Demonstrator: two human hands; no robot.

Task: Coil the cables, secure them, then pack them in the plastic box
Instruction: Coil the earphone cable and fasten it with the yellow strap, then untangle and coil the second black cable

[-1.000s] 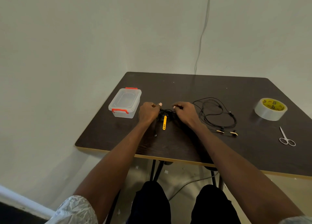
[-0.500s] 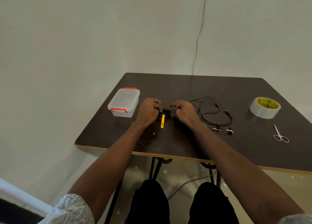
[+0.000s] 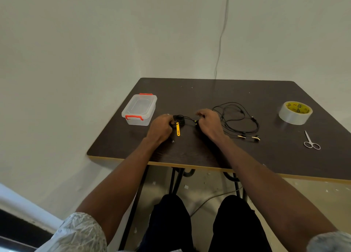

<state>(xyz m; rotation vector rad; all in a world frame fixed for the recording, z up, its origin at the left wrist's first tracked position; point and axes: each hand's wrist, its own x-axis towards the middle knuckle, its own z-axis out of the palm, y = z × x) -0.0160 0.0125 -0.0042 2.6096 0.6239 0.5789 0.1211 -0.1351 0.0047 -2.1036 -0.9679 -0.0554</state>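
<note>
Working from the 9 o'clock side of the dark rectangular table (image 3: 218, 92) toward 3 o'clock: the clear plastic box with orange latches (image 3: 139, 109) sits near the left edge with its lid on, its long axis running from 6 toward 12 o'clock. Just beside it at 3 o'clock, the left hand (image 3: 160, 127) is clenched around a small coil of thin black cable (image 3: 180, 119), from which a yellow perforated strap tie (image 3: 178, 128) hangs with its long axis pointing toward 6 o'clock. A short run of the same cable stretches toward 3 o'clock to the right hand (image 3: 209, 122), whose curled fingers pinch the cable end; exactly what lies under the fingertips cannot be told. At 3 o'clock of the right hand lies a loose black earphone cable with gold-tipped plugs (image 3: 239, 118), uncoiled in open loops, its plugs pointing toward 3 o'clock. Further right stand a roll of clear adhesive tape with a yellow core (image 3: 295, 113) and, at its 5 o'clock, small silver scissors (image 3: 311, 140) with handles toward 6 o'clock. Probable faults from this state: slack in the left grip would let the coil spring open before the strap tie is closed; excess pull by the right hand could drag turns off the coil; the right forearm, near the loose cable, could snag and tangle it. The box must be opened before packing.
</note>
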